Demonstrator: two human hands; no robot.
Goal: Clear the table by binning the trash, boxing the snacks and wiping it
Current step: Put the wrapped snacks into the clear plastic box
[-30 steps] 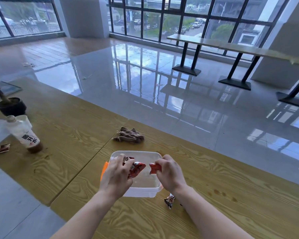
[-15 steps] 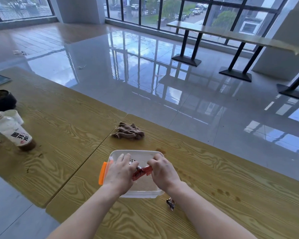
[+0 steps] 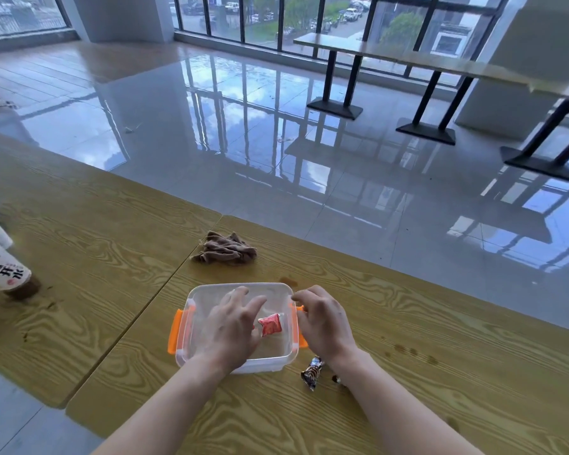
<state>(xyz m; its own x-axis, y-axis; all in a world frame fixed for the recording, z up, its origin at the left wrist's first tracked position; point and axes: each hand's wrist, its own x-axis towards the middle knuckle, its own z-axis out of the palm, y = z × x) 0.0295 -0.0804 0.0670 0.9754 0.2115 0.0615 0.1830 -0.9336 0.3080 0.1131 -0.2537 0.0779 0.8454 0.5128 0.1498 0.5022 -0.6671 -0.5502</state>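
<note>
A clear plastic box (image 3: 191,310) with orange clips sits on the wooden table (image 3: 408,339) in front of me. A red snack packet (image 3: 270,324) lies inside it. My left hand (image 3: 232,326) hovers over the box with fingers spread, holding nothing. Over the box's right rim and clip, my right hand (image 3: 322,320) is likewise open and empty. A dark wrapped candy (image 3: 312,373) lies on the table just right of the box, near my right wrist. A crumpled brown cloth (image 3: 225,249) rests beyond the box.
A tilted plastic bottle (image 3: 4,267) with brown liquid stands at the left on the adjoining table. Brown stains (image 3: 414,352) mark the wood to the right. Shiny tiled floor lies past the table's far edge, with other tables by the windows.
Both hands held red snack packets over the box; now they have let go and opened. One red packet lies in the box. The view has shifted right.
</note>
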